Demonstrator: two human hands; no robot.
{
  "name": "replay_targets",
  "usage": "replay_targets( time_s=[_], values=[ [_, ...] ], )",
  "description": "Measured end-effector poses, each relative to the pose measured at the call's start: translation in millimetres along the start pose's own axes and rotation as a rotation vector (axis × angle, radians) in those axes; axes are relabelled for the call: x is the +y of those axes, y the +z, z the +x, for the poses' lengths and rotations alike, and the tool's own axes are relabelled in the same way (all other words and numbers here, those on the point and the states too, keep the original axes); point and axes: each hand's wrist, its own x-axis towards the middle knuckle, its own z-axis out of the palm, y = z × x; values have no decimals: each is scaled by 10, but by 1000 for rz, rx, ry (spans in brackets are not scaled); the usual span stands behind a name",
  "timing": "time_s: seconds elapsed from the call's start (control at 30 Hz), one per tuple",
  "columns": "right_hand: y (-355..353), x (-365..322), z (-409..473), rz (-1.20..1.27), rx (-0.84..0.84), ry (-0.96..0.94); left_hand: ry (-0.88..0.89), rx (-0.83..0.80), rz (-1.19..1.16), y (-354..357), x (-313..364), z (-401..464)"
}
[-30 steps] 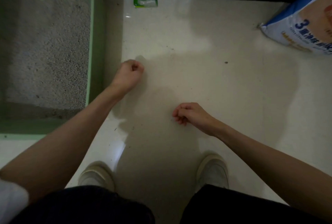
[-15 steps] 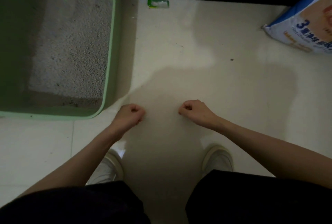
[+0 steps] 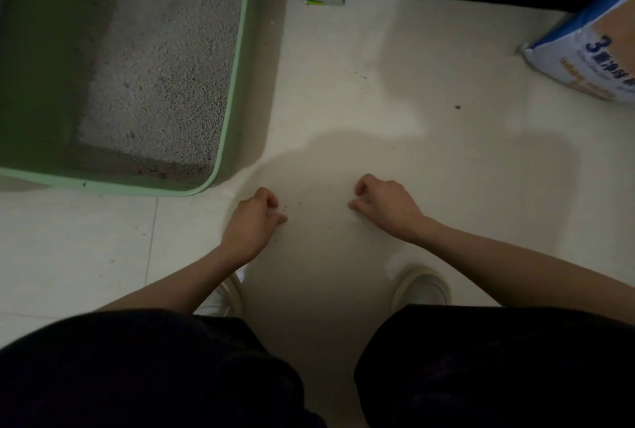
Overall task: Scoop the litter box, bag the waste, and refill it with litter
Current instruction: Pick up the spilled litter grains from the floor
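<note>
The left hand [image 3: 252,221] and the right hand [image 3: 385,202] are held low over the floor [image 3: 395,60], between the knees; each grip is curled together with nothing visibly held in it, probably because scattered grains are to be gathered, though that is a judgement. The green litter box [image 3: 237,60] is set on the floor ahead and to the left; pale litter [image 3: 161,67] is heaped in its far part, the near end being thinly covered. The litter bag [image 3: 591,67] is lying well apart at the right edge; its contents cannot be seen.
</note>
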Motion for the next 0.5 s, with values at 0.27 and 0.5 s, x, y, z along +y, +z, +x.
replay_targets(
  time_s=[0.27,0.5],
  values=[
    [41,-79,77,23,25,-8,157,9,70,-22,13,52],
    [53,-91,98,-37,10,-45,296,15,165,-29,46,96]
  ],
)
